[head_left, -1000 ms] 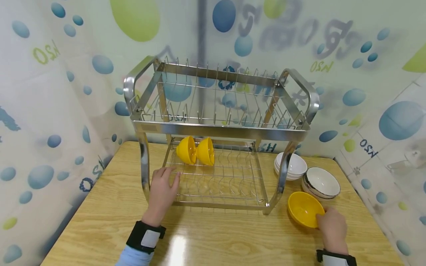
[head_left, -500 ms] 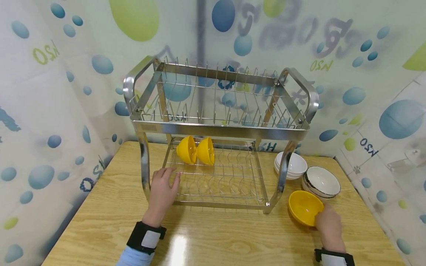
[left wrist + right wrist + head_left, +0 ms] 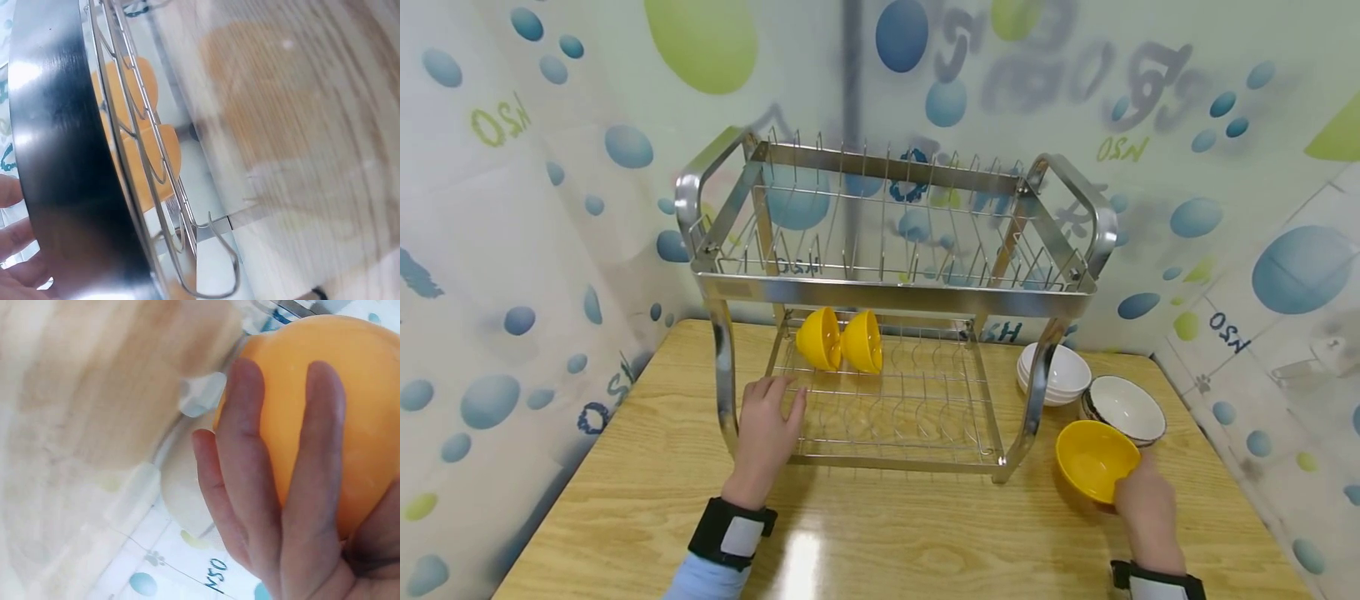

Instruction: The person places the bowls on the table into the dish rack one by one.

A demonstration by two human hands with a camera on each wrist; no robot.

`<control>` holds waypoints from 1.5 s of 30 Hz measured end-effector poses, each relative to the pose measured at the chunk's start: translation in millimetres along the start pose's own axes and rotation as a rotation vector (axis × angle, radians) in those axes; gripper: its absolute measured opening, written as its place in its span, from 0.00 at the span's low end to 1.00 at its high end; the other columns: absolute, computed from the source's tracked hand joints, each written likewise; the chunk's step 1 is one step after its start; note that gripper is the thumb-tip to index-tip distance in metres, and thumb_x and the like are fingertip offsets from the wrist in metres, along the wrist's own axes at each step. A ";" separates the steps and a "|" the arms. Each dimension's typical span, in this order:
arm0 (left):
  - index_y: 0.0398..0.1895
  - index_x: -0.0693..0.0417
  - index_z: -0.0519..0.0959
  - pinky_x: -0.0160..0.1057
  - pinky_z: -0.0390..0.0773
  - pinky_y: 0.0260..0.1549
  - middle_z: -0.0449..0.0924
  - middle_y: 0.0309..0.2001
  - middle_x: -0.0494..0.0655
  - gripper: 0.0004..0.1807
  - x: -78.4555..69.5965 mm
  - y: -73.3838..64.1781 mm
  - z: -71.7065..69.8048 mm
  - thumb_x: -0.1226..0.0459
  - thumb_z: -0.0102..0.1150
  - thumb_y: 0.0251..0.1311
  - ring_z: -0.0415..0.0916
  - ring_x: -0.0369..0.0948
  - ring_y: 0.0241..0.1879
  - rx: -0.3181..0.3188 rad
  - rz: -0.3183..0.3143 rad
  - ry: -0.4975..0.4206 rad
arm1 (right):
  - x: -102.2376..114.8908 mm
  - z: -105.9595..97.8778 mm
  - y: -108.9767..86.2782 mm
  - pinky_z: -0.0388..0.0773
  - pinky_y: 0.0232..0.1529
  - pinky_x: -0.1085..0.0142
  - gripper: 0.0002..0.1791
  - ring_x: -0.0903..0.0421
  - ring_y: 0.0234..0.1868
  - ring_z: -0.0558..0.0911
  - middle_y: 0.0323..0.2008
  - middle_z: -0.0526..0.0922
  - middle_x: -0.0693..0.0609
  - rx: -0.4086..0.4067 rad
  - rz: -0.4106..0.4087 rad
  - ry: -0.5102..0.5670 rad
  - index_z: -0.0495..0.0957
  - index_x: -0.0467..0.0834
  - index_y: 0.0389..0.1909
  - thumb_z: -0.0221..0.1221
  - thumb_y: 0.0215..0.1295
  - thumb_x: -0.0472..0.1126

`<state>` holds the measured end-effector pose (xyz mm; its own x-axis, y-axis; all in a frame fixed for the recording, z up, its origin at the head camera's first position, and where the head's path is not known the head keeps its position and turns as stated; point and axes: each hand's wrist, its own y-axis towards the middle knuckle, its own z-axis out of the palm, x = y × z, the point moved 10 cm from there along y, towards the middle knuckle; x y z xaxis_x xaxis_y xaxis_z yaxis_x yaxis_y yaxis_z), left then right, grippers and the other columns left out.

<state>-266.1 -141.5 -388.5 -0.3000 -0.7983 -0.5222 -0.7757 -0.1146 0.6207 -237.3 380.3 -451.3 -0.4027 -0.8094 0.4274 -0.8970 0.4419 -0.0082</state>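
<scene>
My right hand (image 3: pixel 1144 502) grips a yellow bowl (image 3: pixel 1093 458) by its near right rim, holding it tilted beside the rack's right front corner. In the right wrist view, the fingers (image 3: pixel 322 431) lie along the outside of this bowl (image 3: pixel 369 425). At the front left corner of the two-tier metal dish rack (image 3: pixel 895 292), my left hand (image 3: pixel 766 425) rests with relaxed fingers. Two yellow bowls (image 3: pixel 862 342) stand on edge, one beside the other, at the back left of the lower shelf. In the left wrist view, they show behind the rack's wires (image 3: pixel 134 131).
Stacked white bowls (image 3: pixel 1067 372) stand right of the rack, partly behind its post. Nearer the held bowl is a stack of dark-rimmed white bowls (image 3: pixel 1129 407). The wooden table (image 3: pixel 910 533) runs back to a patterned curtain wall (image 3: pixel 955 50).
My right hand has lifted and tilted the yellow bowl, shifting it slightly right. My left hand and the two racked bowls stay in place.
</scene>
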 end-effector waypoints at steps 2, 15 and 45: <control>0.42 0.65 0.80 0.54 0.76 0.42 0.80 0.41 0.63 0.13 -1.3 0.8 0.9 0.63 0.61 0.59 0.73 0.58 0.44 0.002 0.002 -0.004 | 0.6 -2.8 -1.7 0.77 0.29 0.50 0.21 0.38 0.27 0.74 0.38 0.71 0.23 0.006 0.018 0.030 0.56 0.22 0.54 0.46 0.61 0.25; 0.42 0.64 0.80 0.52 0.77 0.42 0.79 0.39 0.61 0.13 -15.9 3.7 11.8 0.64 0.63 0.57 0.74 0.57 0.42 -0.001 0.026 -0.010 | 16.1 -28.5 -17.3 0.79 0.27 0.51 0.27 0.33 0.32 0.76 0.44 0.68 0.20 0.017 0.055 0.049 0.48 0.25 0.64 0.42 0.64 0.25; 0.45 0.59 0.80 0.49 0.76 0.41 0.78 0.42 0.56 0.15 -50.2 3.0 43.7 0.59 0.61 0.60 0.72 0.52 0.45 0.091 -0.029 -0.023 | 95.9 -60.8 -77.8 0.74 0.26 0.50 0.19 0.39 0.26 0.77 0.43 0.75 0.23 0.002 -0.204 0.053 0.58 0.32 0.60 0.42 0.70 0.31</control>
<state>-277.6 -75.9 -386.0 -0.2887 -0.7814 -0.5532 -0.8313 -0.0821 0.5497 -195.1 291.8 -354.7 -0.2023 -0.8606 0.4674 -0.9593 0.2701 0.0821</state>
